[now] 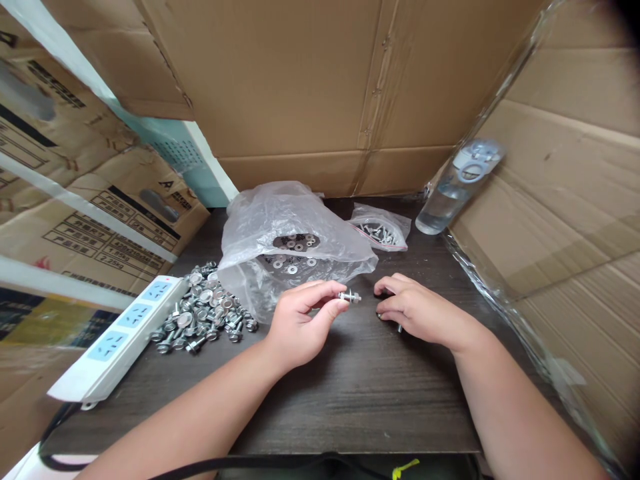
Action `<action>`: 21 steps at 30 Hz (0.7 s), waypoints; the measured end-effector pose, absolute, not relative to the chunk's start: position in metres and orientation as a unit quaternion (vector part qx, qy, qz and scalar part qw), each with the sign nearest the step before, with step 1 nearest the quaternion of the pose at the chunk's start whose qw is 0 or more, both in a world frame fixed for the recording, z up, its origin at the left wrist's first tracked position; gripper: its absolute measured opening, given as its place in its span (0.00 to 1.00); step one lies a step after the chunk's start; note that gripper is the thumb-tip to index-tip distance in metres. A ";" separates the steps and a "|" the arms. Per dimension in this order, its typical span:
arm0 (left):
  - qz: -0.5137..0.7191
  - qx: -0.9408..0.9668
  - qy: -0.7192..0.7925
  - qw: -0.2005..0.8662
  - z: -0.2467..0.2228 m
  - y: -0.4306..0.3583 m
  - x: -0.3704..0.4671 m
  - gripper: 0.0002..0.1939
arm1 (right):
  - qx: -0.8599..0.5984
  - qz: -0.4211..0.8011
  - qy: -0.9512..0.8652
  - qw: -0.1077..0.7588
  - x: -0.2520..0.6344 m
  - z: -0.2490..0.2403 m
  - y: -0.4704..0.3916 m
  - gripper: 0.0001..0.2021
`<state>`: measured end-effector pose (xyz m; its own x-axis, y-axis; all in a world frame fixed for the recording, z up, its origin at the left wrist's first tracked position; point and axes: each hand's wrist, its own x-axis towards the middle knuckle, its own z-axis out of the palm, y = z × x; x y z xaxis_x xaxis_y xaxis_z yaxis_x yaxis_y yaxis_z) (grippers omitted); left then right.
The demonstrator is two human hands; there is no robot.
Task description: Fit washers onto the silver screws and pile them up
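Pinched between the thumb and fingers of my left hand point(307, 320) is a small bolt point(350, 297) with a washer on it, its tip pointing right. My right hand point(417, 308) is a little to the right, low over the dark table point(360, 407), with its fingers curled. Something small and dark shows at its fingertips, too small to name, and a bit of metal lies beneath the hand. A pile of flanged bolts point(205, 310) is left of my left hand. Behind it, washers point(293, 269) show in and around a clear plastic bag point(280, 213).
A small zip bag of screws point(380, 233) lies at the back, beside a leaning water bottle point(447, 197). A white power strip point(120, 337) borders the bolt pile on the left. Cardboard walls point(310, 87) enclose the table, and a black cable point(260, 461) runs along the front edge.
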<state>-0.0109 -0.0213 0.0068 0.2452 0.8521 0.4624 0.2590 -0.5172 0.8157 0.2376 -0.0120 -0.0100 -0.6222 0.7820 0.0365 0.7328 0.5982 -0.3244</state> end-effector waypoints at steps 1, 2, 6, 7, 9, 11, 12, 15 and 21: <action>0.479 0.728 0.382 0.307 0.007 -0.021 -0.011 0.06 | -0.428 0.142 -0.889 0.086 0.238 -0.010 -0.012 0.12; 0.478 0.730 0.382 0.306 0.007 -0.021 -0.011 0.05 | -0.430 0.143 -0.888 0.084 0.238 -0.010 -0.013 0.12; 0.473 0.737 0.381 0.298 0.006 -0.021 -0.011 0.05 | -0.438 0.144 -0.884 0.073 0.238 -0.010 -0.015 0.11; 0.472 0.738 0.380 0.298 0.006 -0.021 -0.011 0.05 | -0.440 0.145 -0.883 0.073 0.239 -0.010 -0.015 0.10; 0.473 0.738 0.376 0.301 0.006 -0.020 -0.011 0.05 | -0.443 0.145 -0.881 0.086 0.241 -0.008 -0.016 0.09; 0.477 0.737 0.369 0.305 0.007 -0.021 -0.011 0.05 | -0.448 0.140 -0.872 0.136 0.242 -0.003 -0.017 0.09; 0.479 0.735 0.367 0.310 0.007 -0.021 -0.011 0.05 | -0.454 0.140 -0.861 0.181 0.242 0.000 -0.019 0.10; 0.480 0.705 0.373 0.365 0.007 -0.023 -0.010 0.05 | -0.448 0.202 -0.801 0.343 0.235 0.008 -0.026 0.11; 0.466 0.562 0.373 0.573 0.007 -0.025 -0.006 0.10 | -0.351 0.373 -0.753 0.412 0.201 0.006 -0.042 0.12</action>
